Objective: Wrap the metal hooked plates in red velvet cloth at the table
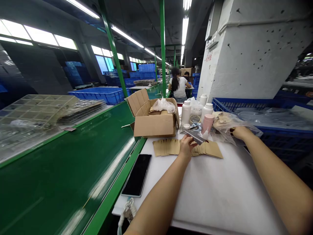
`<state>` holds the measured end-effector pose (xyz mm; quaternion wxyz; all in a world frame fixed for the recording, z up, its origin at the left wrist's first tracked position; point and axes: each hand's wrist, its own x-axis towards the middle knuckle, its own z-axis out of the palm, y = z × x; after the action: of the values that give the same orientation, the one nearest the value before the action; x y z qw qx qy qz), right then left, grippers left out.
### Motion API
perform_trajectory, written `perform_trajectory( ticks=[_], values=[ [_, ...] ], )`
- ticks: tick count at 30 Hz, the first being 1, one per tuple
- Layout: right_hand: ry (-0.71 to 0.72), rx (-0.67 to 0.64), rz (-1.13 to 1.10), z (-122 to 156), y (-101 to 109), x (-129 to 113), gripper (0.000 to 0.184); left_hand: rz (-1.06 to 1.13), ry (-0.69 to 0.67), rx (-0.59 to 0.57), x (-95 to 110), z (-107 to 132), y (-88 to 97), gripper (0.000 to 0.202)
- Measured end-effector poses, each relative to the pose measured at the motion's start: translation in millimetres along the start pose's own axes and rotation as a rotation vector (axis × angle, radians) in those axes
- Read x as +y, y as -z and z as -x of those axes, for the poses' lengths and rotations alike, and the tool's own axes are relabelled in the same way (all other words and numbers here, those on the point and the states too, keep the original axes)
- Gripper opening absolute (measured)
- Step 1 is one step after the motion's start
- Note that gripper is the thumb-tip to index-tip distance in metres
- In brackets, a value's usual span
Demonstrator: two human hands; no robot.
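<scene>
My left hand [186, 147] is closed on a thin, shiny grey sheet [197, 137], raised above the table. Under it, a fanned row of flat brown paper pieces [168, 147] lies across the white tabletop, running on to the right as more brown pieces [212, 149]. My right hand [240, 132] is at a clear plastic bag [221, 125] on the table's right side, with light brown contents showing through. Its fingers are mostly hidden at the bag, so their grip does not show.
An open cardboard box [154, 125] stands at the back left, beside white bottles [186, 111], a pink bottle [207, 122] and a tape roll [195, 119]. A phone [137, 175] lies near the green conveyor [73, 169]. A blue crate [274, 129] is at right; a person [179, 86] sits ahead.
</scene>
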<state>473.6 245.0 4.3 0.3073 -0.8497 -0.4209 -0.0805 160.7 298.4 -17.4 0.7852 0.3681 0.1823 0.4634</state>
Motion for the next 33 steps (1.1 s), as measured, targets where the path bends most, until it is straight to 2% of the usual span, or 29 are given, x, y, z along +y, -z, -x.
perform_trajectory(
  ticks=[3,5,7,9,10,12,14,17,21,25,29,33],
  values=[
    [-0.09,-0.152,0.144,20,33,-4,0.022,-0.029,-0.01,0.008,-1,-1,0.0,0.03],
    [-0.056,-0.089,0.185,42,56,-23,0.025,-0.055,-0.027,0.022,-1,-1,-1.2,0.03],
    [0.13,0.071,0.122,70,70,-55,0.026,-0.093,-0.063,0.04,-1,0,-3.1,0.029],
    [0.391,0.193,-0.039,100,70,-94,0.028,-0.148,-0.119,0.062,0,2,-5.5,0.027],
    [0.466,0.24,-0.114,115,65,-113,0.028,-0.18,-0.154,0.071,1,3,-6.8,0.026],
    [0.494,0.297,-0.207,142,48,-145,0.026,-0.246,-0.226,0.077,1,7,-9.3,0.023],
    [0.451,0.331,-0.257,162,30,-161,0.024,-0.312,-0.289,0.065,1,10,-11.5,0.02],
    [0.415,0.329,-0.318,177,9,-161,0.029,-0.4,-0.346,0.02,-3,15,-14.2,0.016],
    [0.376,0.264,-0.402,175,-3,-143,0.027,-0.557,-0.436,-0.051,-8,19,-15.9,0.014],
    [0.294,0.201,-0.528,174,-6,-141,0.027,-0.628,-0.523,-0.131,-7,22,-15.3,0.019],
    [0.254,0.227,-0.604,178,-3,-147,0.027,-0.661,-0.556,-0.22,-1,25,-15.7,0.022],
    [0.239,0.263,-0.624,179,0,-150,0.026,-0.664,-0.542,-0.257,3,27,-17.4,0.023]
  ],
)
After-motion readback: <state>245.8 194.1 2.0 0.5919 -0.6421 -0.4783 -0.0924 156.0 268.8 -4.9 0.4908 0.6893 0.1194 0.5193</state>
